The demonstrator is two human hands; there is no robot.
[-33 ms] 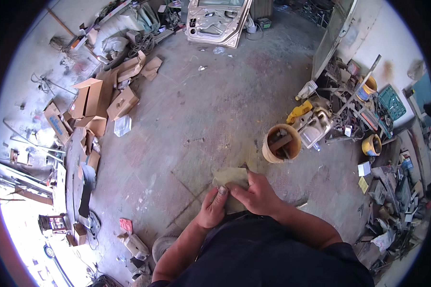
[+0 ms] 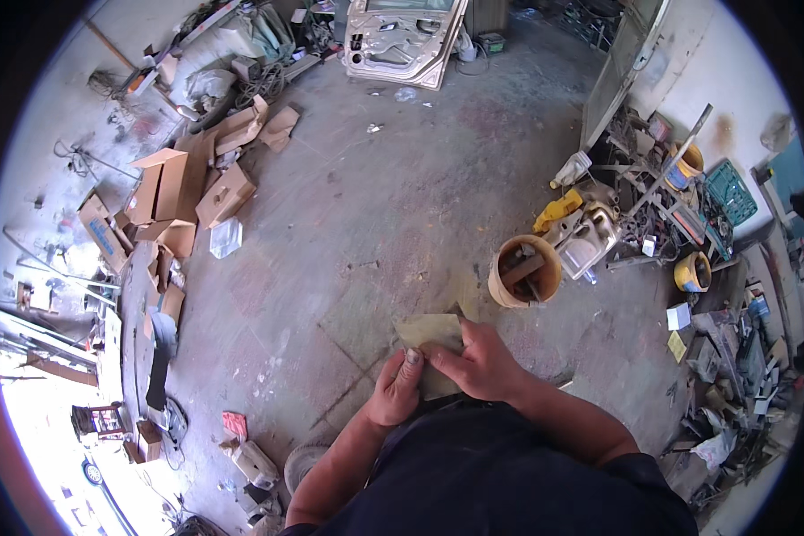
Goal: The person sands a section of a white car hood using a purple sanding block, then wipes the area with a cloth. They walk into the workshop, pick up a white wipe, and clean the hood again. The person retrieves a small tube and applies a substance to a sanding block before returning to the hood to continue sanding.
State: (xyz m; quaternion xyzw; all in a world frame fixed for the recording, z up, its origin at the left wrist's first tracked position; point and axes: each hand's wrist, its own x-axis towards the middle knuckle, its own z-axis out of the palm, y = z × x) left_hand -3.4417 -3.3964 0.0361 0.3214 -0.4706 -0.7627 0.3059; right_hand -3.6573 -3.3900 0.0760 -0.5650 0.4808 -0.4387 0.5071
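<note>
Low in the middle of the head view, both hands hold a thin, pale yellow sheet [image 2: 431, 330] that looks like sandpaper. My left hand [image 2: 397, 390] grips its near left side, with the thumb on top. My right hand [image 2: 482, 362] pinches the right side, its thumb lying across the sheet close to the left thumb. Part of the sheet's lower portion shows below the thumbs, against my dark shirt [image 2: 509, 473]. Most of the fingers are hidden behind the sheet and the hands. To the right, beyond my right hand, stands a yellowish bucket [image 2: 506, 288] with scraps inside.
Cardboard boxes [image 2: 163, 192] lie along the left wall. A car door panel [image 2: 402, 49] leans at the far end. Heaped scrap [image 2: 724, 366] and a small yellow bucket [image 2: 693, 272] line the right side. A yellow jug [image 2: 558, 210] lies near the larger bucket. Concrete floor [image 2: 357, 196] spreads ahead.
</note>
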